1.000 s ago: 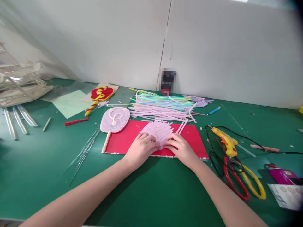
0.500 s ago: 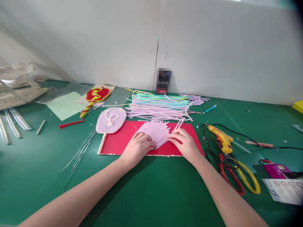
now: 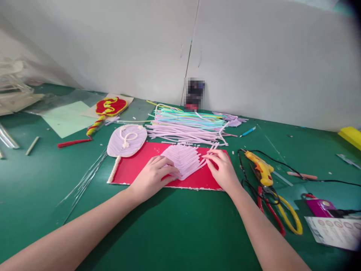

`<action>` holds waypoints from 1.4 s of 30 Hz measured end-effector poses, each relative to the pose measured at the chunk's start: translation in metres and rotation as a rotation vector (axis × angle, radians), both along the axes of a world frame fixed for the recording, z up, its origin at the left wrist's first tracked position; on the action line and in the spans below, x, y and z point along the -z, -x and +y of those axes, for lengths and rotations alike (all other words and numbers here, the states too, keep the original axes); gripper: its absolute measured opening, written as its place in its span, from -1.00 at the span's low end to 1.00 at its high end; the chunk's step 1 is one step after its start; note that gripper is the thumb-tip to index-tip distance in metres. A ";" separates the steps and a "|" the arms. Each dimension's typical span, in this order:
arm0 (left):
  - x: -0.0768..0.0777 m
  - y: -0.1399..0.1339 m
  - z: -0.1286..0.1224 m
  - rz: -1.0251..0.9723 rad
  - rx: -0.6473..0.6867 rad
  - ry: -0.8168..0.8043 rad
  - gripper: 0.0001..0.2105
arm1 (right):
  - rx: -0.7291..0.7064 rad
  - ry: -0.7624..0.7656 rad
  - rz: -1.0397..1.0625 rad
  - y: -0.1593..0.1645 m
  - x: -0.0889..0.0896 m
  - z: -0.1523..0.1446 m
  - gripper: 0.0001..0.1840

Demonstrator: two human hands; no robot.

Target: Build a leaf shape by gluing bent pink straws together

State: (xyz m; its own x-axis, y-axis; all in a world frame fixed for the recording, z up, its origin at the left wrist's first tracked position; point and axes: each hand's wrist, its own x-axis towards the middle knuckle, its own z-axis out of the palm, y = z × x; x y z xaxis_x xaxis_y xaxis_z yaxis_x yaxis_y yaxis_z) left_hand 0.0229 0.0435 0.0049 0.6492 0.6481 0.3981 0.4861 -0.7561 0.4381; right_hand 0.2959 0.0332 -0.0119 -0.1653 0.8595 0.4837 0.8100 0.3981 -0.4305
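Observation:
A lilac leaf-shaped panel of pipe cleaners (image 3: 182, 160), laid side by side in slanting rows, lies on a red board (image 3: 135, 165). At its lower left edge, my left hand (image 3: 153, 173) presses fingertips and thumb onto it. Just off the panel's right side, my right hand (image 3: 222, 169) pinches a loose lilac pipe cleaner (image 3: 203, 163) between thumb and fingers. A finished-looking lilac round fan (image 3: 115, 141) with a cream cord knot overlaps the board's upper left corner; its cream twisted handle (image 3: 114, 170) runs down the board's left edge.
Behind the board lies a heap of lilac, aqua and yellow pipe cleaners (image 3: 186, 131). To the right are a yellow glue gun (image 3: 262, 169), red-and-yellow-handled pliers (image 3: 293, 218) and a cable. Thin wires (image 3: 84, 180) and a red-and-yellow fan (image 3: 111, 107) are on the left.
My right hand has drawn slightly right, away from the panel, with the pipe cleaner. My left hand stays at the panel's lower left edge. The camera view has shifted a little.

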 end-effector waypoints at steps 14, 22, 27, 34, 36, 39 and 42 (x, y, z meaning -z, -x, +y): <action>0.003 0.003 0.000 0.017 0.029 0.053 -0.82 | -0.030 0.077 -0.152 0.004 -0.006 -0.006 -0.88; 0.002 0.006 0.002 0.007 0.032 0.113 -0.78 | -0.084 0.108 -0.097 0.001 -0.006 -0.008 -0.87; 0.000 0.008 0.002 0.094 0.114 0.119 -0.69 | -0.099 0.101 -0.077 -0.005 -0.006 -0.008 -0.86; 0.002 0.002 -0.004 0.116 0.058 0.148 -0.68 | -0.114 0.108 -0.044 -0.004 -0.004 -0.006 -0.84; 0.002 0.001 -0.005 0.104 0.037 0.143 -0.67 | -0.117 0.116 -0.040 -0.004 -0.003 -0.005 -0.86; 0.001 -0.001 -0.006 0.105 0.031 0.141 -0.66 | -0.123 0.122 -0.029 -0.004 -0.003 -0.005 -0.87; -0.001 -0.001 -0.006 0.101 0.037 0.141 -0.67 | -0.118 0.134 -0.010 -0.004 -0.001 -0.005 -0.88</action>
State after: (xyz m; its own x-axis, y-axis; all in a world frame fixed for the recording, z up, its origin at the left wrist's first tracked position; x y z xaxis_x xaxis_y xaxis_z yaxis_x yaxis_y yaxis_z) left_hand 0.0242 0.0374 0.0058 0.7056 0.6680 0.2365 0.5060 -0.7086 0.4917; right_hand 0.3002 0.0280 -0.0106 -0.2726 0.8905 0.3642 0.7656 0.4301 -0.4784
